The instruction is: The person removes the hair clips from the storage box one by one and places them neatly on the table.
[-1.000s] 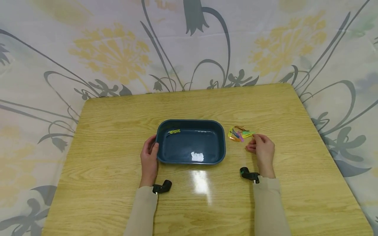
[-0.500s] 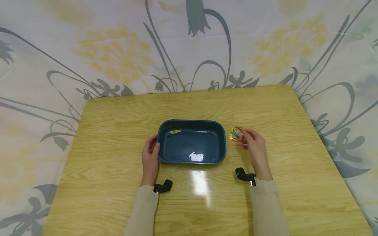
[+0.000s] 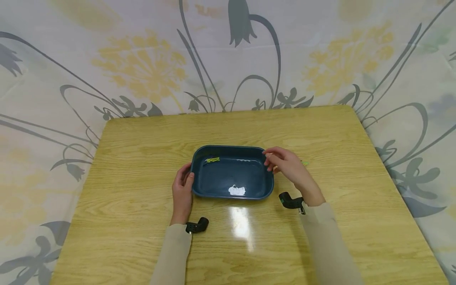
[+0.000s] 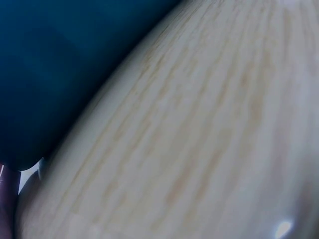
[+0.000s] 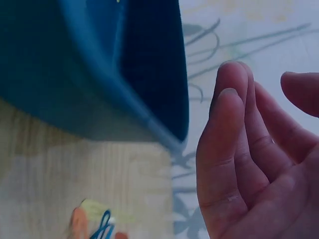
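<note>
Steadying the dark blue tray (image 3: pixel 199 189), the left hand (image 3: pixel 181 190) is pressed against its left wall.
Since earlier, the right hand (image 3: pixel 286 164), fingers loosely curled and apparently empty, has been moved from the hair clips (image 5: pixel 92 224) to the tray's right rim.

Bright, even overhead light glares on the table (image 3: pixel 242 221); both wrist views are blurred and too close.

my light wood-grain table (image 3: pixel 142 213), a dark blue tray (image 3: pixel 233 192) at its middle, a few coloured hair clips (image 5: pixel 94 224) lying just right of it
</note>
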Available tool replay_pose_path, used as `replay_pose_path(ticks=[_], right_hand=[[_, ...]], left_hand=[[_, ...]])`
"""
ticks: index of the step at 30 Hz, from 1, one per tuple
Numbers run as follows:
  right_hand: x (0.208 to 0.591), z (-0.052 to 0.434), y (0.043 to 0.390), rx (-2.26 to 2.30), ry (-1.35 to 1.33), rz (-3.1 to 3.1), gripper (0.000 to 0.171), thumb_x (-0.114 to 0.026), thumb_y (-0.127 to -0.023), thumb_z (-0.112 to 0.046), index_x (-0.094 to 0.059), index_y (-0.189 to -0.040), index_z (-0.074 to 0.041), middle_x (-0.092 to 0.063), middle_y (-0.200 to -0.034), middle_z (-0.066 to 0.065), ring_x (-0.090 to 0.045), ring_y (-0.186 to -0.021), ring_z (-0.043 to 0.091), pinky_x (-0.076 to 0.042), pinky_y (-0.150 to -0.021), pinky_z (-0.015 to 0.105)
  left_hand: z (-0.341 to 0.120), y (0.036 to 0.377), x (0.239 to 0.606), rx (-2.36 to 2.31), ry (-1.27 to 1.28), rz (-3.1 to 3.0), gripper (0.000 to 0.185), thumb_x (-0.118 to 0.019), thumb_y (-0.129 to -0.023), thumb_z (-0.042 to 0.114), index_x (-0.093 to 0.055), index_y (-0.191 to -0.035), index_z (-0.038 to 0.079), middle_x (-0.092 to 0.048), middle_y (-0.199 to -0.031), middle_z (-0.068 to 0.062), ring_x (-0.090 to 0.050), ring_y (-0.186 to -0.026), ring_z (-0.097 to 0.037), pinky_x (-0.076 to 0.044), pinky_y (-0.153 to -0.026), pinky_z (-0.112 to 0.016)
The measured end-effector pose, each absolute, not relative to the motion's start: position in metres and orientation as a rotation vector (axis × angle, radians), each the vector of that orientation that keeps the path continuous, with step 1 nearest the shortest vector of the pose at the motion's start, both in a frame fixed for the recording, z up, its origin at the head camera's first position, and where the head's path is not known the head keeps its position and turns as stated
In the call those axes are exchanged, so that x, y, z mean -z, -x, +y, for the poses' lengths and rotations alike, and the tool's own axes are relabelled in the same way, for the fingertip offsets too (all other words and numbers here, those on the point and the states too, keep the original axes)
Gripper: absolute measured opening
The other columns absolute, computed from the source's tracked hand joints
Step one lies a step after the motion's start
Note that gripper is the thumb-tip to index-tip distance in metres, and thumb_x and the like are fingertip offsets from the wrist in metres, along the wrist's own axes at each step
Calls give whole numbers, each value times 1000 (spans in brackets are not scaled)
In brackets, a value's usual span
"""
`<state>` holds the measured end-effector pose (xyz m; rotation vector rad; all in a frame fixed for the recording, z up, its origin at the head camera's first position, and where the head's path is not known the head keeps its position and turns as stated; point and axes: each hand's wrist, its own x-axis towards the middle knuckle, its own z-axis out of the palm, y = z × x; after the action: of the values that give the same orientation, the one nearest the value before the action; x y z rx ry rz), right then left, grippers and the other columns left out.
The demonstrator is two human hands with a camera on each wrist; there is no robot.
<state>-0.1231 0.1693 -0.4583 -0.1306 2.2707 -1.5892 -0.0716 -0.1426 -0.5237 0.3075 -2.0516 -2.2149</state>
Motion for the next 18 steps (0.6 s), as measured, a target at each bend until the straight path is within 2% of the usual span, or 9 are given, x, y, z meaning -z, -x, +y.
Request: replay_pose_path(ticks=[4, 12, 18], right_hand=[[452, 152, 137, 1468, 280, 2247, 36, -45, -97, -34, -53, -123, -11, -59, -103, 20, -58, -88, 35, -51, -75, 41], [455, 117, 162, 1265, 453, 2217, 42, -49, -95, -29, -46, -131, -6, -63, -102, 21, -60, -88, 37, -51, -74, 46], [471, 95, 171, 1224, 516, 2151, 42, -51, -95, -24, -45, -133, -7, -65, -103, 17, -62, -89, 30, -53, -73, 38]], left_hand=[[-143, 72, 524, 2215, -304, -2052, 36, -49, -95, 12, -47, -131, 5, -49, -132, -5, -45, -124, -14, -39, -96, -15], [-143, 72, 527, 2227, -316, -2033, 36, -51, -95, 15, -48, -130, 8, -50, -132, -4, -45, -123, -13, -39, -96, -15], [-144, 72, 526, 2232, -297, -2031, 35, -52, -95, 17, -49, -129, 11, -50, -132, -3, -46, -123, -14, -39, -97, -17]])
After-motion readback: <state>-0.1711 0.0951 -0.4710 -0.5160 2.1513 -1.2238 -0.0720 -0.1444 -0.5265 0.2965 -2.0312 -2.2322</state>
